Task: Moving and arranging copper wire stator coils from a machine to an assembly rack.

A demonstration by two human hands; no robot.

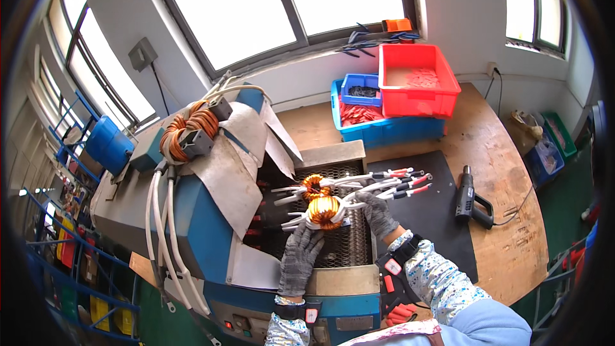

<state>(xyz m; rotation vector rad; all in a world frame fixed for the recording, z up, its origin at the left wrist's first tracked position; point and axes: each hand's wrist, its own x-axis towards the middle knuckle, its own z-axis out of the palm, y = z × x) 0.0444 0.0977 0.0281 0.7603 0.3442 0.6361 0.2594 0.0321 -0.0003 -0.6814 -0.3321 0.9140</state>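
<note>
Two copper-wound coils, a near coil [324, 212] and a far coil [315, 187], sit side by side over the mesh [349, 251] at the mouth of a blue machine [204, 234]; whether they rest on it or are held just above it cannot be told from here. White leads [384, 186] run from the coils to the right, ending in red and black sleeves with metal lugs; shorter white ends point left.

The left hand [300, 259], gloved in grey, has its fingers against the lower edge of the near coil; how far they close on it cannot be told. The right hand [377, 213], gloved alike, is curled around the leads just right of that coil.

Right of the mesh, a black mat [442, 234] lies on the wooden desk [512, 182], beneath the lead ends. A heat gun [467, 197] stands near its right edge. Behind, a red bin [419, 99] and a small blue tray [361, 81] sit on a larger blue bin [391, 132], all three holding small parts. Atop the machine, left, lies a large coil [192, 129] with thick white cables [168, 230] hanging down.
</note>
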